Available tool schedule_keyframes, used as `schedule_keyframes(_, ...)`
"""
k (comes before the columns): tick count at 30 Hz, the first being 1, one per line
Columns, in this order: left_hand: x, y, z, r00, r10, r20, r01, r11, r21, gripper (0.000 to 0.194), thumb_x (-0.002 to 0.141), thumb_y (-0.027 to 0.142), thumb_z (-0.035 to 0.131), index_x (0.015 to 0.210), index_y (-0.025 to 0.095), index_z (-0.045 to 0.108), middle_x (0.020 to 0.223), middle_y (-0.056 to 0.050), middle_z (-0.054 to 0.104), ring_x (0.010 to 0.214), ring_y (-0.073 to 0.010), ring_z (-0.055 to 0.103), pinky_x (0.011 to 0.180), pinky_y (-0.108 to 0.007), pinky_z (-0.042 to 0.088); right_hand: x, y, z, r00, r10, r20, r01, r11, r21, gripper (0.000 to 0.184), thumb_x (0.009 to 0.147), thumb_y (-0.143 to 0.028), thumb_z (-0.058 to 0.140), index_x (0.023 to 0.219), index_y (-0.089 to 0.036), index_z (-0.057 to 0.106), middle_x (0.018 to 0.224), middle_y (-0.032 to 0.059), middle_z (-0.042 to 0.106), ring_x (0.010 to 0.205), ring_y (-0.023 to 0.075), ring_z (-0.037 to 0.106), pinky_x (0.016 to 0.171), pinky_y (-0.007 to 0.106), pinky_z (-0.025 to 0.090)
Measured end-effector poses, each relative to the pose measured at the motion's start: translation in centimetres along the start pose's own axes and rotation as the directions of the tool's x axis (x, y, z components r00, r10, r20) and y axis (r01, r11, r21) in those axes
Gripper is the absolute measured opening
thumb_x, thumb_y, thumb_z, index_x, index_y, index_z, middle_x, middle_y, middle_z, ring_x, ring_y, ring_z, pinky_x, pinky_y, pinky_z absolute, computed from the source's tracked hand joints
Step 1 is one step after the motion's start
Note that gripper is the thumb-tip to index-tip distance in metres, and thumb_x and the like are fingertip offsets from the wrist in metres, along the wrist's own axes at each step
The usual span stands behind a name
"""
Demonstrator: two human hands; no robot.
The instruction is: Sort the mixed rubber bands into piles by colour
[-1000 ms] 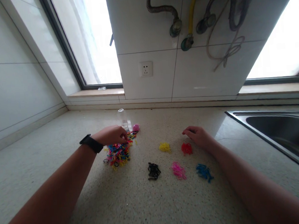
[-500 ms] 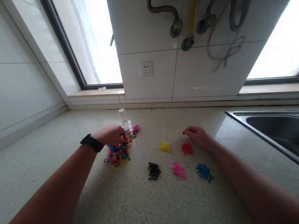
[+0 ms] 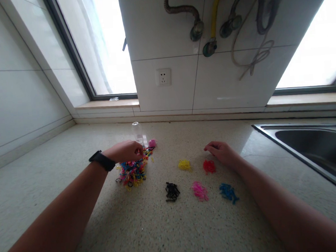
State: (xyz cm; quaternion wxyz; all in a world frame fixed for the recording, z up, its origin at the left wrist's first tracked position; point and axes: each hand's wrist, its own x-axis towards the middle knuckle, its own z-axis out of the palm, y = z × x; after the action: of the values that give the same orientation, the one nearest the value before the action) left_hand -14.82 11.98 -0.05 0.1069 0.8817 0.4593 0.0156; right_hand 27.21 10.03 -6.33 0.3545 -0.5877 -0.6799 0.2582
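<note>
My left hand (image 3: 130, 150), with a black band on its wrist, is at a mixed heap of small coloured rubber bands (image 3: 131, 172). Its fingers are closed at the heap's upper part, and anything in them is hidden. Resting on the counter, my right hand (image 3: 223, 152) is curled with thumb and forefinger close together. I cannot make out anything between them. Just below it is a red pile of bands (image 3: 209, 166), with a yellow pile (image 3: 184, 165) to the left. Closer to me are black (image 3: 172, 191), pink (image 3: 200, 191) and blue (image 3: 228, 192) piles.
Behind the left hand stands a clear plastic container (image 3: 137, 133), beside a small round pink object (image 3: 152, 143). A steel sink (image 3: 292, 159) is set into the speckled counter (image 3: 153, 232) at the right. A tiled wall with a socket (image 3: 163, 77) and hoses rises behind.
My left hand has shifted very slightly at the heap, its fingers still closed. The right hand and the sorted piles stay as they were; the view has moved a little.
</note>
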Motion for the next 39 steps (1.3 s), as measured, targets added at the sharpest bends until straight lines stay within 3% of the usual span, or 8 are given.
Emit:
schedule_keyframes(6, 0.0, 0.5, -0.1, 0.999, 0.036, -0.026, -0.037, 0.999, -0.039, 0.024, 0.082, 0.036, 0.056, 0.080, 0.016, 0.068, 0.062, 0.001, 0.058, 0.054, -0.0086, 0.040, 0.050, -0.025, 0.025, -0.1, -0.4, -0.1, 1.000, 0.013, -0.001, -0.013, 1.000, 0.007, 0.039, 0.080, -0.046, 0.053, 0.085, -0.013, 0.073, 0.056, -0.0031, 0.048, 0.052, 0.0124, 0.042, 0.052, 0.026, 0.031)
schedule_keyframes(17, 0.4, 1.0, 0.4, 0.997, 0.052, -0.050, -0.053, 0.999, -0.009, 0.025, 0.084, 0.037, 0.056, 0.080, 0.015, 0.068, 0.063, 0.001, 0.059, 0.054, -0.0087, 0.041, 0.051, -0.025, 0.025, 0.1, -0.1, 0.0, 1.000, 0.008, 0.001, -0.008, 1.000, 0.008, 0.039, 0.079, -0.046, 0.054, 0.084, -0.013, 0.073, 0.057, -0.0011, 0.053, 0.053, 0.0126, 0.045, 0.052, 0.026, 0.033)
schedule_keyframes(23, 0.8, 2.1, 0.9, 0.995, 0.064, -0.081, -0.060, 0.997, 0.051, 0.026, 0.087, 0.039, 0.058, 0.081, 0.015, 0.065, 0.067, 0.001, 0.058, 0.055, -0.0097, 0.044, 0.054, -0.024, 0.030, 0.2, 0.2, 0.1, 1.000, 0.007, 0.011, -0.007, 1.000, 0.000, 0.039, 0.080, -0.046, 0.053, 0.085, -0.013, 0.073, 0.059, -0.0007, 0.054, 0.053, 0.0127, 0.045, 0.052, 0.026, 0.032)
schedule_keyframes(30, 1.1, 1.9, 1.7, 0.993, 0.071, -0.090, -0.062, 0.994, 0.094, 0.033, 0.092, 0.046, 0.057, 0.086, 0.014, 0.063, 0.071, 0.001, 0.058, 0.059, -0.0111, 0.050, 0.061, -0.027, 0.043, 0.3, 0.4, 0.1, 1.000, -0.004, 0.015, 0.004, 1.000, 0.002, 0.039, 0.080, -0.046, 0.053, 0.085, -0.013, 0.073, 0.058, -0.0006, 0.053, 0.055, 0.0130, 0.045, 0.053, 0.026, 0.032)
schedule_keyframes(39, 0.8, 1.9, 1.4, 0.992, 0.089, -0.087, -0.084, 0.994, 0.064, 0.032, 0.087, 0.044, 0.057, 0.080, 0.017, 0.073, 0.061, 0.000, 0.061, 0.051, -0.0076, 0.043, 0.052, -0.025, 0.026, 0.3, 0.5, 0.1, 1.000, -0.002, 0.010, 0.002, 1.000, 0.007, 0.038, 0.080, -0.045, 0.053, 0.086, -0.013, 0.073, 0.059, -0.0002, 0.055, 0.056, 0.0140, 0.048, 0.055, 0.027, 0.035)
